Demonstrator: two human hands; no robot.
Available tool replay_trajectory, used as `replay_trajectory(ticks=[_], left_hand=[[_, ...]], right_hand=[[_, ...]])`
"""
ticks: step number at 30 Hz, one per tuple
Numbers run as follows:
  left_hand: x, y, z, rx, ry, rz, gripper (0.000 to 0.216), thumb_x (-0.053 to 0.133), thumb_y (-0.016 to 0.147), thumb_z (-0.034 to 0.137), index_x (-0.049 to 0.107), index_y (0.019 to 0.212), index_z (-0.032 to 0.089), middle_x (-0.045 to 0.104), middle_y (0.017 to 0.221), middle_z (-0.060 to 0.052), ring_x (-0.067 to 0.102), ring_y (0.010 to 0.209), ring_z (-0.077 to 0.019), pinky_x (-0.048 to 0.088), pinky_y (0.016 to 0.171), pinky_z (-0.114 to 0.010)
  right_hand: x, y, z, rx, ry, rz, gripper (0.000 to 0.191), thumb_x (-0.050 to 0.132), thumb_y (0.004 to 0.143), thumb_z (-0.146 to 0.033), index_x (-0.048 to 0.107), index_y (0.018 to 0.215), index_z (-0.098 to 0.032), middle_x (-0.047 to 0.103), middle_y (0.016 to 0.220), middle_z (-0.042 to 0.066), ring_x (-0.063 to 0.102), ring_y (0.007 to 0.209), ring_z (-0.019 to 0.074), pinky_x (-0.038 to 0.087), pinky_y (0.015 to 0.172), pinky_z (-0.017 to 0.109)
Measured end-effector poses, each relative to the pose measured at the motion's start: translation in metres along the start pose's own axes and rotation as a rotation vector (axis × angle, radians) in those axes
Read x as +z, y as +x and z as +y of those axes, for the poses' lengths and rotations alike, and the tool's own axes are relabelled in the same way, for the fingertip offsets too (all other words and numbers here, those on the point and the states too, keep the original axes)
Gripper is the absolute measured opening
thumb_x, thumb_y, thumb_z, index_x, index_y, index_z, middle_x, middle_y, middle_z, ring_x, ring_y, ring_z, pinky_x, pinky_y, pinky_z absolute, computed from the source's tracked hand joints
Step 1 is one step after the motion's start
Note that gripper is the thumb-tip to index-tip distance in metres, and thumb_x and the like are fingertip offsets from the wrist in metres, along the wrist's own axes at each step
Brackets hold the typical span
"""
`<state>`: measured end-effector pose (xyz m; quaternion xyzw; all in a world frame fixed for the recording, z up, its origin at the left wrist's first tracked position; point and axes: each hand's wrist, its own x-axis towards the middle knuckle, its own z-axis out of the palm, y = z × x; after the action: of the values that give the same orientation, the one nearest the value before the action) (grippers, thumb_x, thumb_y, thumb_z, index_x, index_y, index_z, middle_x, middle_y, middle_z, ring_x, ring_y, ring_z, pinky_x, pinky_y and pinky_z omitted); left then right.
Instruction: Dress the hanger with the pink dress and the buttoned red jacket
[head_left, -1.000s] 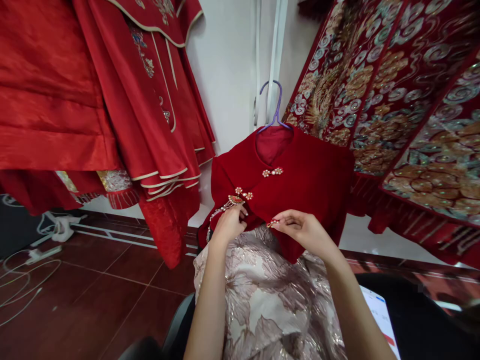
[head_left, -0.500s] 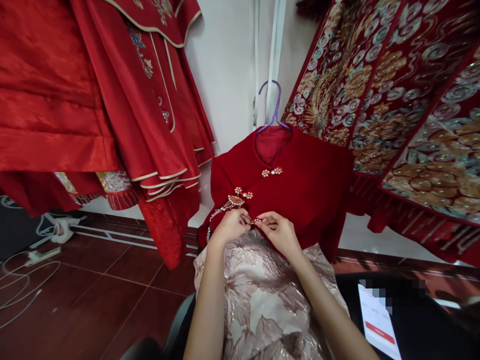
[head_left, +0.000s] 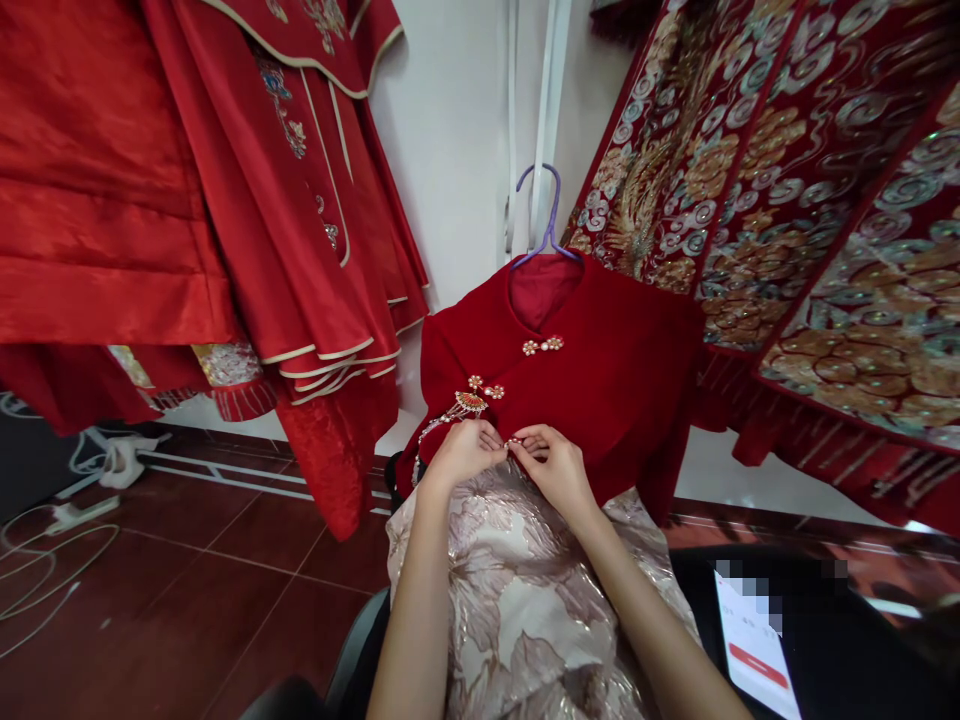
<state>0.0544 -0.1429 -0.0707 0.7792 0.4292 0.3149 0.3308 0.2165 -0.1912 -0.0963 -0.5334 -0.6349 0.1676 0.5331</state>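
Observation:
A dark red velvet jacket [head_left: 600, 370] hangs in front of me on a purple hanger [head_left: 553, 215], its lower part resting over patterned pale fabric [head_left: 517, 580]. At the jacket's lower front, my left hand [head_left: 466, 455] and my right hand [head_left: 551, 462] meet, both with fingers pinched on a small beaded clasp [head_left: 512, 443]. The clasp is mostly hidden by the fingertips. Just above my left hand sits a fan-shaped brooch [head_left: 471, 401] with a bead chain trailing left. Two flower-shaped pearl clasps show higher up, one at the neckline [head_left: 543, 346] and one near the brooch [head_left: 494, 392].
Red garments [head_left: 285, 200] hang at the left, and a heavily embroidered red garment [head_left: 780, 220] hangs at the right. A lit phone [head_left: 754, 640] lies on a black surface at the lower right. White cables [head_left: 56, 570] and a metal rack base [head_left: 225, 470] are on the tiled floor.
The fingers of my left hand have straightened a little and shifted right, closer to my right fingertips at the clasp. The jacket has barely moved.

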Motion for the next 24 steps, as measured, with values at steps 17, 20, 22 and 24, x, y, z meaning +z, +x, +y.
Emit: replay_trajectory(ticks=[17, 20, 22, 24], left_hand=[[-0.0029, 0.0003, -0.0046, 0.051, 0.075, -0.021, 0.012, 0.065, 0.069, 0.024, 0.070, 0.074, 0.014, 0.072, 0.074, -0.005, 0.068, 0.072, -0.0158, 0.051, 0.067, -0.023], [-0.0036, 0.0006, -0.0039, 0.036, 0.091, -0.014, 0.011, 0.064, 0.069, 0.023, 0.070, 0.073, 0.015, 0.072, 0.073, -0.005, 0.068, 0.072, -0.0162, 0.051, 0.067, -0.023], [-0.0039, 0.0005, -0.0014, 0.019, 0.091, -0.015, 0.011, 0.064, 0.068, 0.021, 0.070, 0.073, 0.015, 0.073, 0.073, -0.005, 0.068, 0.072, -0.0165, 0.051, 0.067, -0.024], [-0.0039, 0.0005, 0.0014, 0.004, 0.099, -0.019, 0.011, 0.063, 0.067, 0.020, 0.070, 0.074, 0.015, 0.073, 0.074, -0.006, 0.068, 0.072, -0.0170, 0.051, 0.068, -0.025]], right_hand=[[0.0033, -0.0003, 0.0036, -0.020, 0.009, -0.011, 0.014, 0.062, 0.081, -0.028, 0.067, 0.087, -0.016, 0.066, 0.082, 0.006, 0.063, 0.071, 0.0152, 0.055, 0.070, 0.028], [0.0030, -0.0009, 0.0031, -0.029, 0.013, -0.019, 0.013, 0.061, 0.082, -0.028, 0.067, 0.087, -0.017, 0.066, 0.084, 0.006, 0.063, 0.072, 0.0149, 0.054, 0.071, 0.028], [0.0031, -0.0010, 0.0041, -0.037, 0.012, -0.025, 0.014, 0.059, 0.083, -0.028, 0.066, 0.088, -0.017, 0.066, 0.085, 0.005, 0.063, 0.072, 0.0145, 0.054, 0.071, 0.027], [0.0035, -0.0008, 0.0061, -0.044, 0.001, -0.034, 0.013, 0.059, 0.083, -0.027, 0.066, 0.089, -0.018, 0.065, 0.084, 0.005, 0.063, 0.072, 0.0140, 0.054, 0.070, 0.026]])
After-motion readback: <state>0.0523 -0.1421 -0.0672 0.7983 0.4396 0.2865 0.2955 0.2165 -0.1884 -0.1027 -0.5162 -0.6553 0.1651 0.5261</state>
